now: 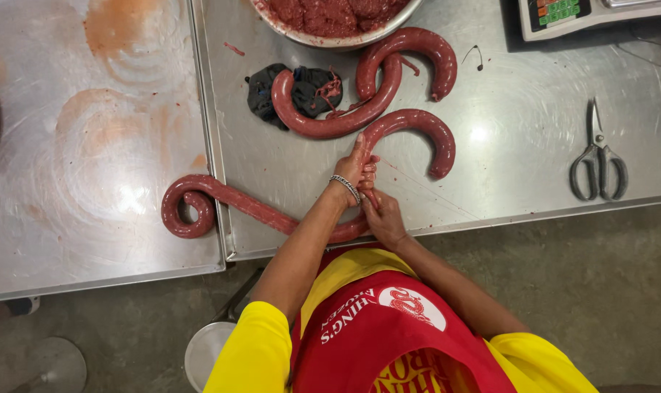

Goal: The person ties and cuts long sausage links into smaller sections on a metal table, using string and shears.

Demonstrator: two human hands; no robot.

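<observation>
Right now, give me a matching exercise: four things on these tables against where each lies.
Things:
1. scissors
2. bowl
3. dark cloth
4. coiled sausage end

Places:
A. top edge of the picture, full of red minced meat
B. across the seam between the two steel tables, far left of the hands
C. alone on bare steel at the right
D. under a curved sausage, just below the bowl

Pairs: 1-C, 2-A, 3-D, 4-B

Both hands, left hand and right hand, grip the sausage where it bends at the table edge.
</observation>
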